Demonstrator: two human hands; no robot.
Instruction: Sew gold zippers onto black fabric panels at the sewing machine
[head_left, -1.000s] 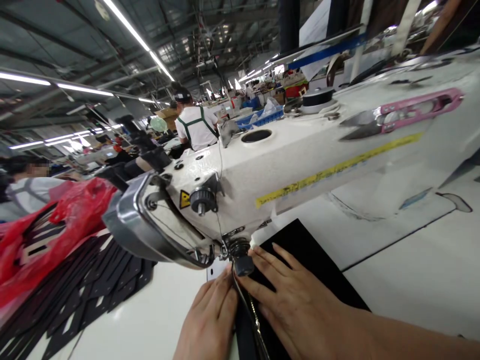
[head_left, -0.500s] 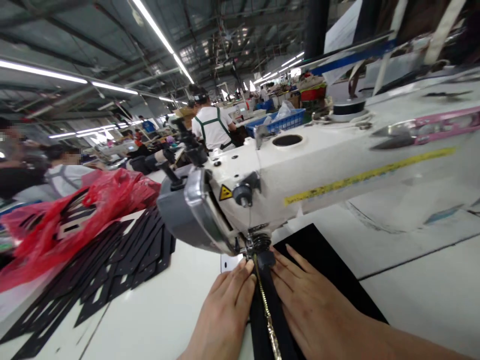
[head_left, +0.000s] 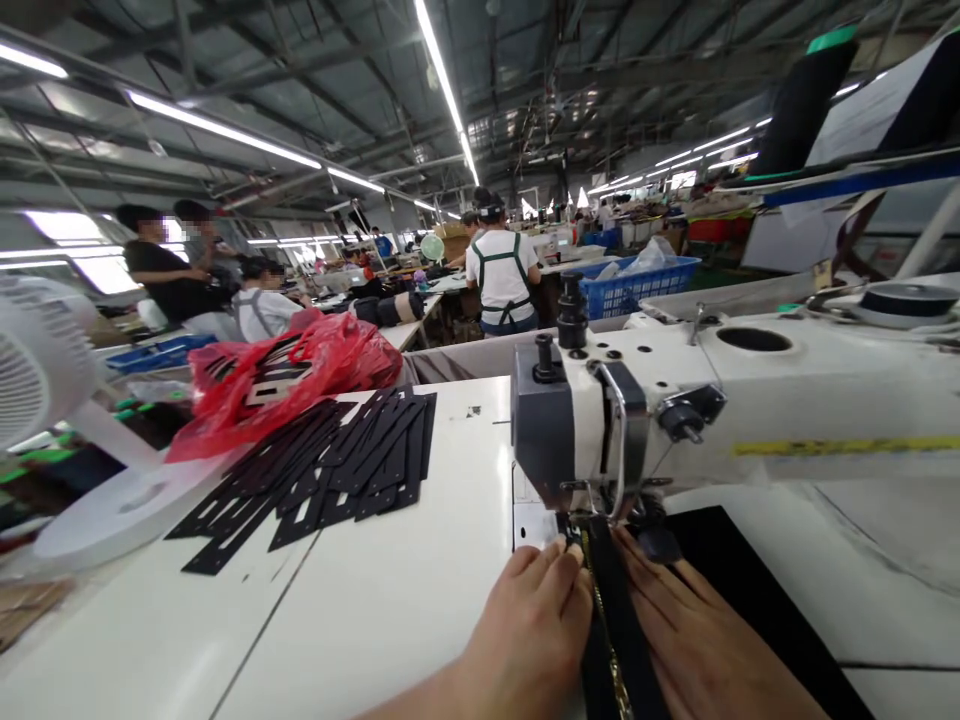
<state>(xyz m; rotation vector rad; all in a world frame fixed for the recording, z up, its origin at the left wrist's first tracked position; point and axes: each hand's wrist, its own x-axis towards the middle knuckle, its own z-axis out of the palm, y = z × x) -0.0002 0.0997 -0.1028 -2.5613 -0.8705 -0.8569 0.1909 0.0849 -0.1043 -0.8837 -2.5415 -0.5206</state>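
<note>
A black zipper [head_left: 611, 650] with gold teeth runs under the needle area of a white and grey sewing machine [head_left: 547, 430]. My left hand [head_left: 536, 615] is at its left edge, fingers bent and pressed together on the zipper tape close to the presser foot. On the other side lies my right hand [head_left: 697, 620], flat with its fingers stretched toward the machine, pressing on the black fabric [head_left: 757, 590]. Part of that fabric is hidden beneath the right hand. The right fingertips are partly behind the machine's parts.
Black slotted strips [head_left: 360, 470] lie in a loose pile on the white table [head_left: 420, 590], beside a red plastic bag [head_left: 315, 360]. A white fan [head_left: 67, 400] stands at the left. Beyond are a blue basket [head_left: 637, 290] and a person in a white shirt [head_left: 501, 265].
The view has swung left, so the machine and both hands appear farther right and the fan is now visible. My left fingers look more bent; the right hand stays flat on the fabric.
</note>
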